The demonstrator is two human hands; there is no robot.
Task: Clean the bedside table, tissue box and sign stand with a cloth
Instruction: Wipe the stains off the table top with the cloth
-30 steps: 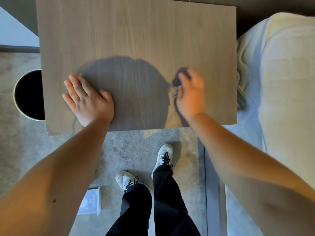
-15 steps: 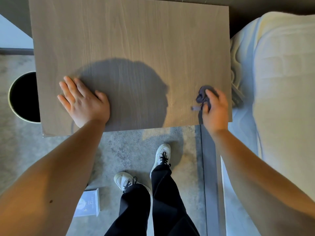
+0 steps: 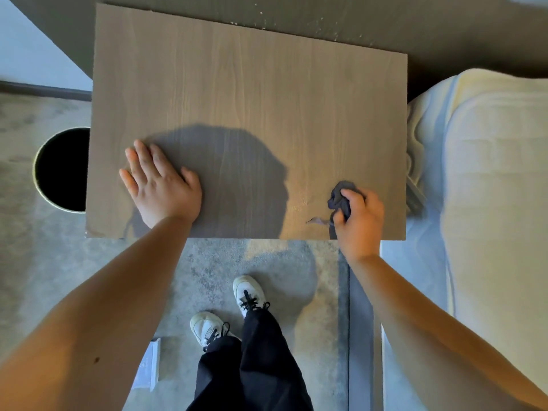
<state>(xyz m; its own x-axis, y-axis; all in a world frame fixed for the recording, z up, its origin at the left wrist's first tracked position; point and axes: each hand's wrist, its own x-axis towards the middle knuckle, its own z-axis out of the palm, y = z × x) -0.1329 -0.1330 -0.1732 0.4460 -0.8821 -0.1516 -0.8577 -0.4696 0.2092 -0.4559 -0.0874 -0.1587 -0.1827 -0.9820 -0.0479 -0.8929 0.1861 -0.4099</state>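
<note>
The wooden table (image 3: 252, 114) fills the top and middle of the frame. The left hand (image 3: 161, 185) lies flat on it at the middle left, fingers spread wide, holding nothing. The right hand (image 3: 358, 221) is at the lower right of the table top, close to the near edge. It is curled tight around a small dark cloth (image 3: 341, 198). The bunched cloth pokes out past the fingers and touches the wood. The two hands are well apart, with a big shadow between them. A round black bin (image 3: 60, 170) sits at the left edge. A white bed (image 3: 489, 188) is on the right. White shoes (image 3: 228, 312) stand on the floor at the bottom.
</note>
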